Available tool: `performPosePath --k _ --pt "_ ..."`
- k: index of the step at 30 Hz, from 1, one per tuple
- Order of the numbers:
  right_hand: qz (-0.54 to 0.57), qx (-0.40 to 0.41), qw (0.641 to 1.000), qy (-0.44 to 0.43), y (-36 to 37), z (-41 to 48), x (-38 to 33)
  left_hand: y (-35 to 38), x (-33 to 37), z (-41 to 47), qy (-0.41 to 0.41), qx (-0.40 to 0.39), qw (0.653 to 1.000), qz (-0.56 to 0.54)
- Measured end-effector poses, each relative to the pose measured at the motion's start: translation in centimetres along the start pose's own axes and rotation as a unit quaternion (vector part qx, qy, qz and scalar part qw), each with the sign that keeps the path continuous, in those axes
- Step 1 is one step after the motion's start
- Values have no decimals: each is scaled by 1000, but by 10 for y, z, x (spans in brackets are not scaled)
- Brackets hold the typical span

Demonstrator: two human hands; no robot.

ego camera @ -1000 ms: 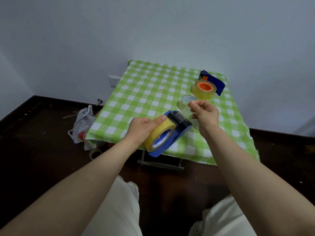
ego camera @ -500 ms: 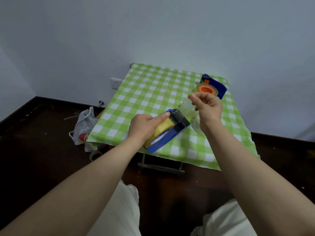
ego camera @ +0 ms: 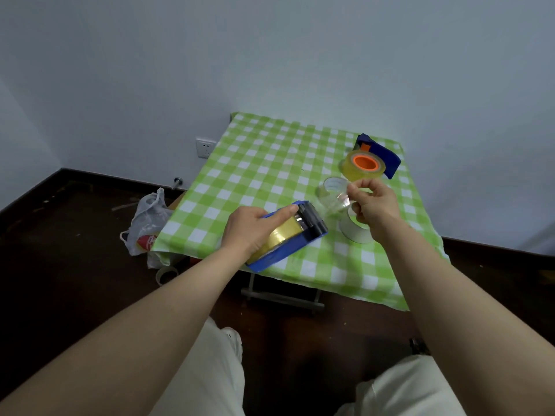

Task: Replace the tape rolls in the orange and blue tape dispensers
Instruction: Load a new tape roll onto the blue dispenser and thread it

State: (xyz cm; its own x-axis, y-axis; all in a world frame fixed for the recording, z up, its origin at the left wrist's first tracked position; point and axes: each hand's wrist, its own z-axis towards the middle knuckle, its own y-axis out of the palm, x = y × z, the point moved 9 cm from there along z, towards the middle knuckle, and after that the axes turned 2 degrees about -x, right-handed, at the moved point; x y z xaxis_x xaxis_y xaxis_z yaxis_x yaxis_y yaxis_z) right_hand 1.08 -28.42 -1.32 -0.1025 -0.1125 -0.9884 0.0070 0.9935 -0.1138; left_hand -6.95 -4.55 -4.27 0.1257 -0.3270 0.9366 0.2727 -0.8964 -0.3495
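Note:
My left hand (ego camera: 252, 229) grips the blue tape dispenser (ego camera: 288, 250), which lies on the near left part of the table with a yellow tape roll (ego camera: 277, 240) seated in it. My right hand (ego camera: 374, 205) pinches the free end of clear tape (ego camera: 338, 204) drawn out from the dispenser's black cutter end. At the far right stands a second dispenser (ego camera: 381, 156) with a blue body and orange hub, carrying a yellow roll (ego camera: 362, 169). A clear roll (ego camera: 332, 190) and a whitish roll (ego camera: 356, 231) sit beside and under my right hand.
The small folding table (ego camera: 270, 163) has a green and white checked cloth. On the dark floor to the left lie a plastic bag (ego camera: 147, 223) and a loose tape roll (ego camera: 166, 274). A wall socket (ego camera: 205, 148) sits behind. My knees are below.
The blue dispenser has been lowered from a tilted, lifted pose to lie flatter on the table. My right hand has stayed on the tape end and drawn slightly right.

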Motion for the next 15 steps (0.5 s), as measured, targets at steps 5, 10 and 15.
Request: performPosePath --k 5,10,15 --pt "52 -81 992 84 5 7 10 7 -6 2 2 -58 997 -46" --pt "-15 -75 995 65 5 10 9 2 -3 -3 -1 -64 994 -94" --pt "-44 -22 997 55 12 10 13 -2 -7 -3 -16 -51 990 -131"
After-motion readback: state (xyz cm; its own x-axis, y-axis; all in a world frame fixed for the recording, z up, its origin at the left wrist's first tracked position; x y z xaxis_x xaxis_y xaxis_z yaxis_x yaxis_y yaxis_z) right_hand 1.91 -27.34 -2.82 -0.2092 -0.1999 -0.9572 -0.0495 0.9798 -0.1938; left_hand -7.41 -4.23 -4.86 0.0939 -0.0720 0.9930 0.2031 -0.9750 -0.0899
